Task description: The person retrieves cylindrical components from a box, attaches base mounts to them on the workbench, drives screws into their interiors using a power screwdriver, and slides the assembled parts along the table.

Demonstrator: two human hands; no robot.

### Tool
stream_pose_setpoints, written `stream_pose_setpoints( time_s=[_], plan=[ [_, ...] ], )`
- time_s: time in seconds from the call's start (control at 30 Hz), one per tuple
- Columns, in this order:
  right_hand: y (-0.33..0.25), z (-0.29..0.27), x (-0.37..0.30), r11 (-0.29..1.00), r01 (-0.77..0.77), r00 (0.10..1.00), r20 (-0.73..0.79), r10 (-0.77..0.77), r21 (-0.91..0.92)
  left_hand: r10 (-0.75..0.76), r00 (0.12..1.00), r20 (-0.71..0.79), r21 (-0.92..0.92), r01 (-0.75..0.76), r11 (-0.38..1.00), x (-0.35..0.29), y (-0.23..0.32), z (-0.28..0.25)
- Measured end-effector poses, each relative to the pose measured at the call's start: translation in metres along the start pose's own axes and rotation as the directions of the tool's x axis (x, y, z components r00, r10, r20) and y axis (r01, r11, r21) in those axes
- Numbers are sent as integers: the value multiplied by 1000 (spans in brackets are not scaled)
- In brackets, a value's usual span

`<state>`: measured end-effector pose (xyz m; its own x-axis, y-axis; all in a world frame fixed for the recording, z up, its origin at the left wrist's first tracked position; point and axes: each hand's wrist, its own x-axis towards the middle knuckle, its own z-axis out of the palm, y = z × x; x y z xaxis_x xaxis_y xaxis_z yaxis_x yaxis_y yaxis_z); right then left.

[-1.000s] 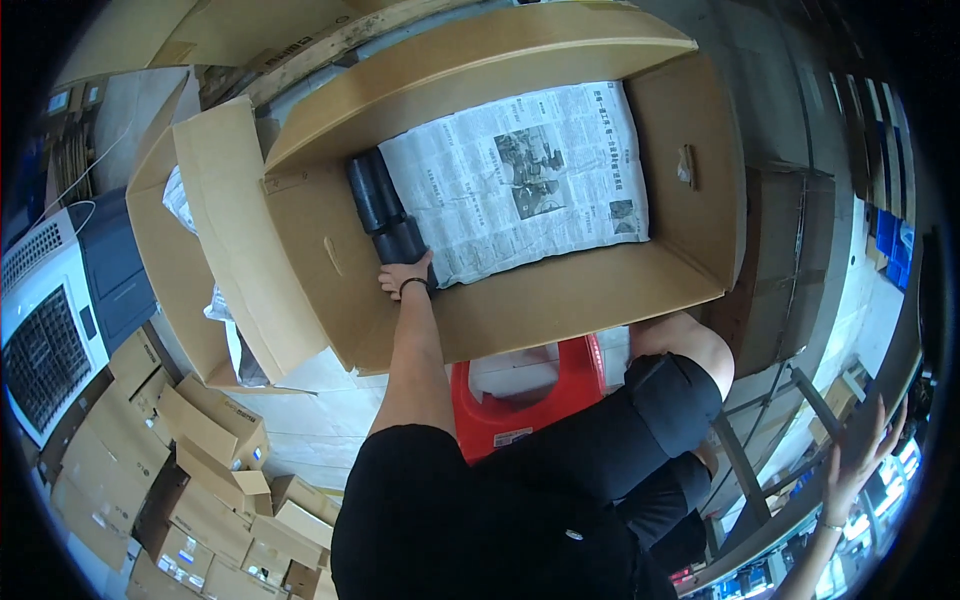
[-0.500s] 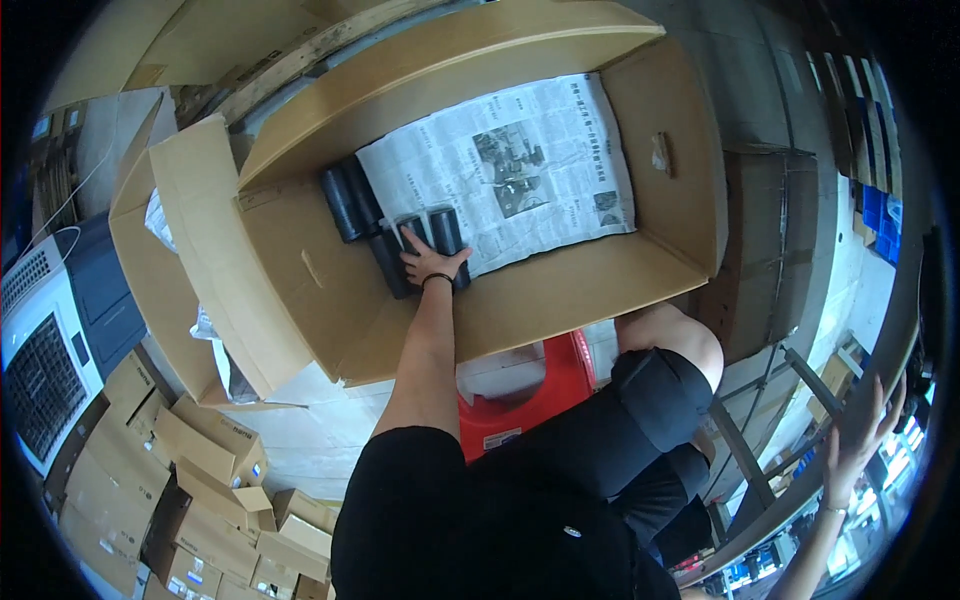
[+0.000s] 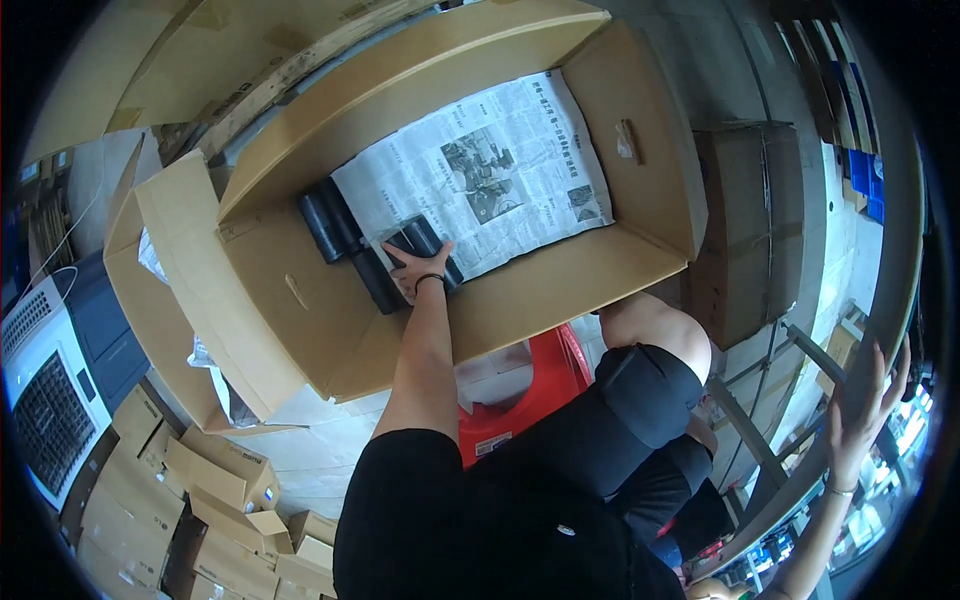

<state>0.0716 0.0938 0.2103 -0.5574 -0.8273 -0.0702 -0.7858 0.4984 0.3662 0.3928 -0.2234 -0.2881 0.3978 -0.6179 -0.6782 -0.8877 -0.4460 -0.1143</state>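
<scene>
A large open cardboard box (image 3: 570, 285) stands before me, its bottom lined with a sheet of newspaper (image 3: 390, 165). Inside, my left hand (image 3: 422, 270) grips a pair of black cylinders (image 3: 416, 236) lying side by side, thumb on one side and fingers on the other. More black cylinders (image 3: 322, 222) lie along the box's left end, just left of the hand. Far to the right, my right hand (image 3: 862, 420) has its fingers stretched out against a grey rail (image 3: 900, 230) and holds nothing.
Beneath the box's near edge is a red plastic stool (image 3: 548, 385). Another open carton (image 3: 190, 280) adjoins the left side. A closed brown carton (image 3: 748, 215) stands to the right. A white appliance with a grille (image 3: 50, 375) and piled small cartons (image 3: 130, 510) are at left.
My left hand has closed round the two cylinders, which now lie closer together and slightly turned. The view has shifted a little. My right hand stays at the rail.
</scene>
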Motion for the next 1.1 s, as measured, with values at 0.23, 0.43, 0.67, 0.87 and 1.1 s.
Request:
stream_pose_setpoints(
  time_s=[0.23,0.43,0.67,0.87,1.1],
  plan=[
    [-5,-5,4,998,-33,998,52,30,55,211,964,-164,129,-191,973,-1,6,28],
    [-4,-1,-2,997,-42,998,54,38,59,70,992,-103,170,-52,984,-14,26,20],
    [3,4,-5,999,-47,999,17,47,20,173,976,136,118,-189,975,13,15,9],
    [-11,1,2,998,-60,998,28,60,-14,298,940,167,142,-322,936,54,-8,14],
    [-6,0,-3,998,-61,998,10,61,-4,605,722,335,-607,-325,725,-30,2,-38]
  ],
)
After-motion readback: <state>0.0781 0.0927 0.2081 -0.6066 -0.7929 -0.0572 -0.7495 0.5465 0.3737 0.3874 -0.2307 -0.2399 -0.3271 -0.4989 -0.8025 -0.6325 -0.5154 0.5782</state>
